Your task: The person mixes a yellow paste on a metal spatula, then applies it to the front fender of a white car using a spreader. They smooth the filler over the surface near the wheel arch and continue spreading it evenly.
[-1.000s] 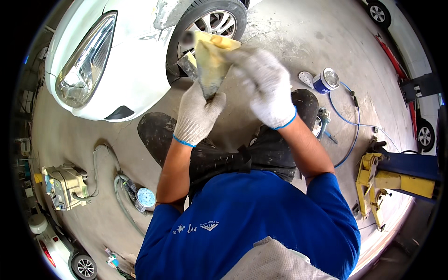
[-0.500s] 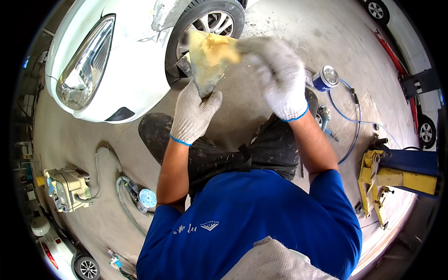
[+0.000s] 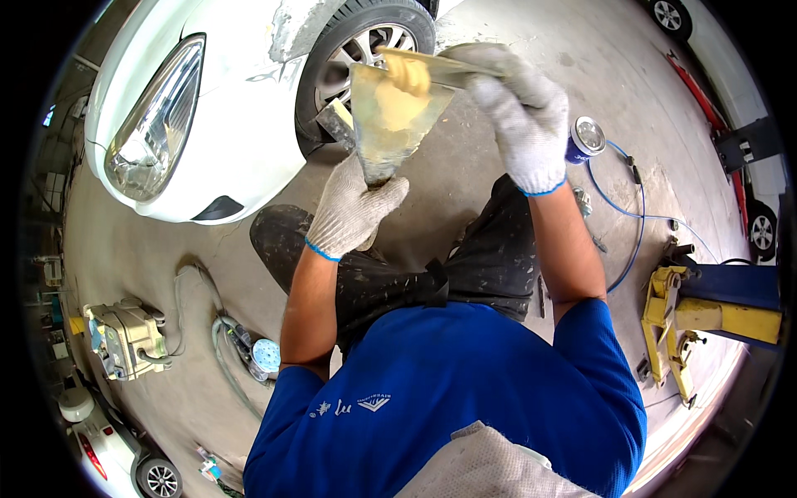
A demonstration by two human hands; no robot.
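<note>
In a white knit glove, my left hand (image 3: 353,207) is closed round the narrow end of a broad putty knife (image 3: 386,137), its wide blade up. Yellow body filler (image 3: 398,106) is smeared over that blade. My gloved right hand (image 3: 519,112) grips a second, thinner spreader (image 3: 444,68), seen nearly edge-on and reaching left over the top of the first blade. A thick lump of filler (image 3: 408,75) hangs at its tip, against the wide blade. Beyond both hands stands a white car (image 3: 241,108) with a scraped, greyish patch (image 3: 303,29) above its front wheel.
A lidded can (image 3: 587,137) and a blue air hose (image 3: 639,207) lie to the right, near a yellow and blue lift (image 3: 668,319). At left are a dust extractor (image 3: 124,336) and a sander (image 3: 264,357). A block-like piece (image 3: 336,120) is by the wheel.
My right hand has moved slightly right and is no longer blurred; its spreader now shows edge-on with filler bunched at the tip. The left hand's blade has shifted a little right and down.
</note>
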